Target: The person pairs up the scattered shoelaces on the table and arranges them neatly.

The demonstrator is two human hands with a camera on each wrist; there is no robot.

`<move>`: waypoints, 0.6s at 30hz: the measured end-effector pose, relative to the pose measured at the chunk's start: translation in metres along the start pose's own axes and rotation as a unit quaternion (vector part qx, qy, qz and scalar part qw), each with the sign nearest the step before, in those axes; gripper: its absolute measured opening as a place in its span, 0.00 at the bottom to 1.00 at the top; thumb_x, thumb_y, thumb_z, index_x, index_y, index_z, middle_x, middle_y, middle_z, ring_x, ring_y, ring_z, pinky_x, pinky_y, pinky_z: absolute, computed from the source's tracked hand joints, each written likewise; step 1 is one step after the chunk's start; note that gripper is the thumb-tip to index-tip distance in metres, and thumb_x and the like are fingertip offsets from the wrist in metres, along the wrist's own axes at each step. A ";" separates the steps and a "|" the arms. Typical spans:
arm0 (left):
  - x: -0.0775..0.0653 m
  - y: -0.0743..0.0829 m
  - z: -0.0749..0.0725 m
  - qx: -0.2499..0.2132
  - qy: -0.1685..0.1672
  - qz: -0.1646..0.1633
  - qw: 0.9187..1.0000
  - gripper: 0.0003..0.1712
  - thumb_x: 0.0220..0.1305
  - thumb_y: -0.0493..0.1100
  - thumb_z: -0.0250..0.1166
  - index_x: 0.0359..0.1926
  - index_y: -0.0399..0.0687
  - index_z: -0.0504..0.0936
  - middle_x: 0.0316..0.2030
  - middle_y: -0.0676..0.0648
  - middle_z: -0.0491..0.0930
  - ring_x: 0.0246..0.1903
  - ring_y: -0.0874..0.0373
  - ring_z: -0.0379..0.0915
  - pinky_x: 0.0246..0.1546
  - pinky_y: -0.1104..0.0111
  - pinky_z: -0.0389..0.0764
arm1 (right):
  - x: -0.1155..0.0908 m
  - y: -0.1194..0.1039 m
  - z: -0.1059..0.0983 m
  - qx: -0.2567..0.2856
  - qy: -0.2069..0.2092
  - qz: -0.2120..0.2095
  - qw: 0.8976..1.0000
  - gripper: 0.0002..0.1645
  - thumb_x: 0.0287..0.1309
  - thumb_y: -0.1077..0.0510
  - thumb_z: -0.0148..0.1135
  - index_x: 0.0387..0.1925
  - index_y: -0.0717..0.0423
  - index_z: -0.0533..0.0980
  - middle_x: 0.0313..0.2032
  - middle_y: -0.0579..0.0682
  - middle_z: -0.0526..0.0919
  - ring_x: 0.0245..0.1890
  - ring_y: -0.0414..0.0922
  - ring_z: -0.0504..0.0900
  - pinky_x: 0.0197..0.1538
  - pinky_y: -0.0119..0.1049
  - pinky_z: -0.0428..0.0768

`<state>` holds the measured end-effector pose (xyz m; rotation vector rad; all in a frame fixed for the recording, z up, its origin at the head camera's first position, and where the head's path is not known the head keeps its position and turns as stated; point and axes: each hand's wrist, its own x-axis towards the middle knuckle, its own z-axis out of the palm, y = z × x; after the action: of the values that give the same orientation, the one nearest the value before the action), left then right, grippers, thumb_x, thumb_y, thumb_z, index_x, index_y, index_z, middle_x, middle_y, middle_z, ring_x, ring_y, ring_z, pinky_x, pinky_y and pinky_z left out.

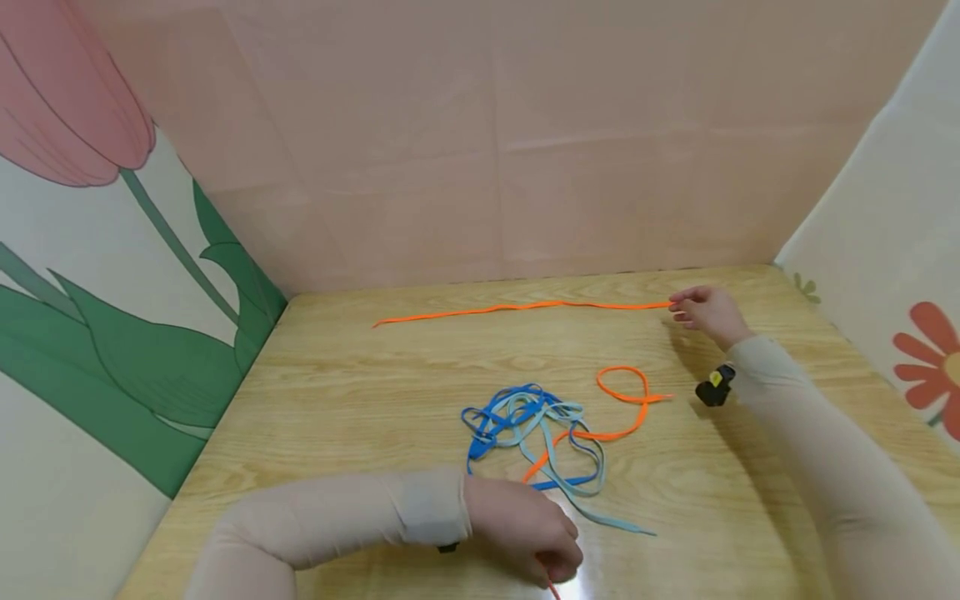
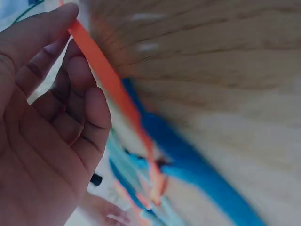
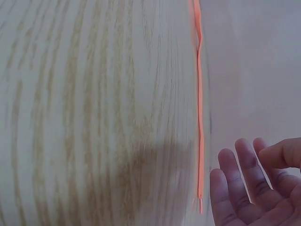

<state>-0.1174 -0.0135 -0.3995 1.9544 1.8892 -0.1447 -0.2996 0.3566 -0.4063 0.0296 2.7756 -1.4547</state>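
Observation:
At the back of the table an orange shoelace (image 1: 517, 307) lies stretched nearly straight from left to right. My right hand (image 1: 708, 315) is at its right end, fingers loosely bent; in the right wrist view these fingers (image 3: 251, 181) stand apart beside the lace's tip (image 3: 201, 205). Near the front, my left hand (image 1: 525, 525) pinches a second orange shoelace (image 2: 101, 66) between thumb and fingertip. That lace runs back through a tangle of blue shoelace (image 1: 487, 433) and light blue shoelace (image 1: 551, 446), ending in a loop to the right.
The wood-grain table (image 1: 360, 375) meets a pink wall covering (image 1: 495, 167) at the back. Flower-printed panels stand on the left (image 1: 112, 350) and right (image 1: 885, 250). A small black wrist camera (image 1: 716, 386) hangs at my right cuff.

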 end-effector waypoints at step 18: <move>-0.082 -0.060 -0.064 -0.596 0.536 -0.078 0.593 0.05 0.70 0.35 0.55 0.35 0.46 0.72 0.28 0.52 0.71 0.26 0.60 0.68 0.33 0.73 0.75 | -0.008 -0.025 0.015 -0.016 -0.073 -0.022 0.997 0.24 0.73 0.54 0.46 0.59 0.70 0.68 0.49 0.61 0.81 0.40 0.36 0.83 0.46 0.35 0.83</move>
<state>-0.1952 -0.0673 -0.3251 0.7574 1.7022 2.0795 -0.2920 0.3303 -0.3945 -0.1346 2.6974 -1.3616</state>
